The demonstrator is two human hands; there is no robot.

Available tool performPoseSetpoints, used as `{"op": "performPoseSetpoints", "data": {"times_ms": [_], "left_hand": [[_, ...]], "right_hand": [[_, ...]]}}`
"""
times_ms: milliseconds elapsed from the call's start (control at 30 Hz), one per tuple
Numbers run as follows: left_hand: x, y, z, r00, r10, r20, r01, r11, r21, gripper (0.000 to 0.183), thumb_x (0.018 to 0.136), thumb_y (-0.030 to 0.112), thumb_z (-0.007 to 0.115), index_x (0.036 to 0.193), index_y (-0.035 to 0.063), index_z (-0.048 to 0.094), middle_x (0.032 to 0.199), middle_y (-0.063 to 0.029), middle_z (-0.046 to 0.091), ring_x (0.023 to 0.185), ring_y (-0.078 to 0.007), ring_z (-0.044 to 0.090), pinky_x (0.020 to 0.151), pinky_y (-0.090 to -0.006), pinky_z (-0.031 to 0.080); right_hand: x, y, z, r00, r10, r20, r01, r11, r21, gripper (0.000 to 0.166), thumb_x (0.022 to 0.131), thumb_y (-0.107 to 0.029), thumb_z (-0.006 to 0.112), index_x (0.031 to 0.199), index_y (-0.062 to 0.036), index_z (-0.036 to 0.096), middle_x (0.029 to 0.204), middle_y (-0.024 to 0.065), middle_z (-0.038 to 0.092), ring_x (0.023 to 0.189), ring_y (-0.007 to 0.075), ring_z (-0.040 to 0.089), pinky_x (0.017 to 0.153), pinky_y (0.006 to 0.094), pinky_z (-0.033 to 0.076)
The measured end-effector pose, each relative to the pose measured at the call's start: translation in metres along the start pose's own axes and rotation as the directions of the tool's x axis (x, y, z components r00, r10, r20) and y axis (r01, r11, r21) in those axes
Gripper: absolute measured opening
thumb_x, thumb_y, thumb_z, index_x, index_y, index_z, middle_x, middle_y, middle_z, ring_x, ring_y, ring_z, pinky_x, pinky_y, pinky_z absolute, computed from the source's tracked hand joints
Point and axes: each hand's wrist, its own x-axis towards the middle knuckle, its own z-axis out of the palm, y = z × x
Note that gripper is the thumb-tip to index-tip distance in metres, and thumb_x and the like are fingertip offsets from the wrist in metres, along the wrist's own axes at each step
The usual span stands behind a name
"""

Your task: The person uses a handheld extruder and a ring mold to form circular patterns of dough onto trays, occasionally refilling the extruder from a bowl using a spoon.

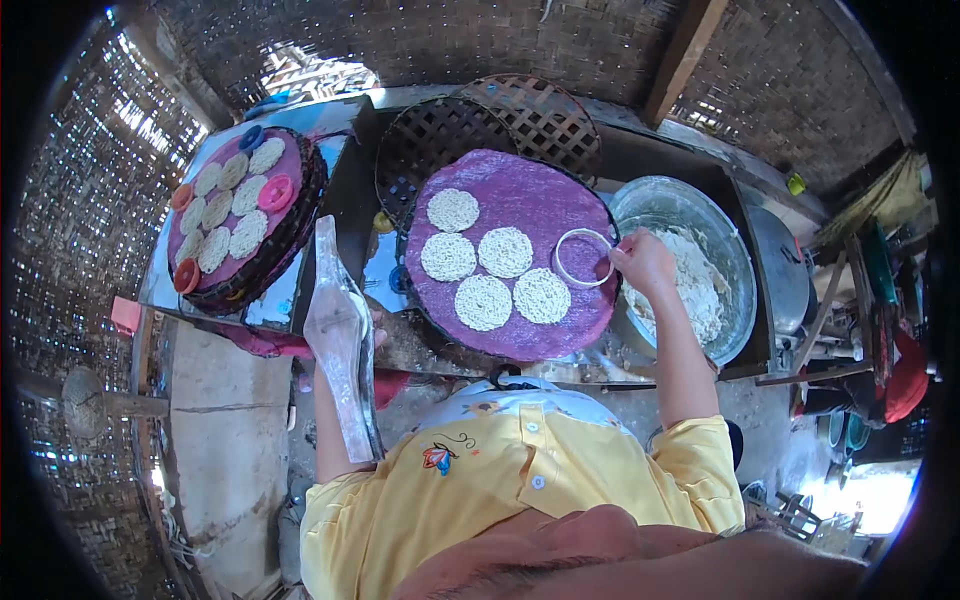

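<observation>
My right hand (639,261) pinches the right edge of a white ring (558,262). The ring lies on or just over the right side of a purple cloth (510,180) covering a round tray. Several flat white discs of squiggly dough strands (505,252) rest on that cloth, left of the ring. My left hand (379,331) holds a long wooden hand press (337,322) with a wide middle, left of the tray; most of the hand is hidden behind it. A large metal basin (733,244) of pale dough (686,274) stands beside my right hand.
A stack of round trays (311,202) at left carries more discs, pink (276,193), orange (186,276) and blue rings. Woven bamboo trays (536,112) lean behind. A lidded metal pot (776,262) stands at right. Farther right is a person in red (905,379).
</observation>
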Motion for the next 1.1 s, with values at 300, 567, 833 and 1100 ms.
{"op": "performPoseSetpoints", "data": {"times_ms": [300,567,833,1100], "left_hand": [[0.009,0.005,0.002,0.977,0.118,0.177,-0.202,0.774,0.600,0.037,0.065,0.003,0.068,0.097,0.0041,0.050,0.084,-0.0106,0.056,0.071,-0.0220,0.057,0.059,-0.0395,0.053],[0.033,-0.004,-0.017,0.995,-0.099,-0.031,0.104,0.961,0.255,0.017,0.076,0.017,0.060,0.088,0.0072,0.052,0.069,-0.0100,0.053,0.052,-0.0226,0.051,0.043,-0.0354,0.043],[0.033,-0.011,-0.022,0.989,0.038,0.141,-0.035,0.999,-0.025,0.023,0.081,0.031,0.052,0.081,0.0075,0.054,0.063,-0.0144,0.055,0.044,-0.0237,0.047,0.039,-0.0329,0.032],[0.028,0.003,0.019,0.990,0.005,0.139,-0.042,0.963,0.267,0.028,0.080,0.028,0.054,0.096,0.0059,0.052,0.078,-0.0149,0.057,0.061,-0.0282,0.056,0.051,-0.0456,0.046]], "right_hand": [[0.001,0.016,0.018,1.000,0.010,0.019,-0.011,1.000,0.010,0.024,0.063,-0.028,0.061,0.075,-0.0076,0.064,0.087,0.0143,0.061,0.084,0.0304,0.059,0.075,0.0388,0.046],[0.022,0.056,0.040,0.926,-0.078,-0.368,0.123,0.987,0.100,0.027,0.073,-0.030,0.060,0.079,-0.0034,0.064,0.080,0.0136,0.060,0.067,0.0267,0.059,0.060,0.0374,0.047],[0.007,0.071,0.067,0.955,-0.042,0.293,-0.220,0.561,0.798,0.013,0.083,-0.016,0.052,0.084,-0.0031,0.051,0.062,0.0032,0.051,0.041,0.0099,0.045,0.036,0.0238,0.037],[-0.107,0.014,0.071,0.707,-0.196,0.679,-0.688,0.033,0.725,0.018,0.086,-0.013,0.048,0.096,-0.0012,0.040,0.074,0.0126,0.056,0.065,0.0236,0.061,0.056,0.0312,0.054]]}}
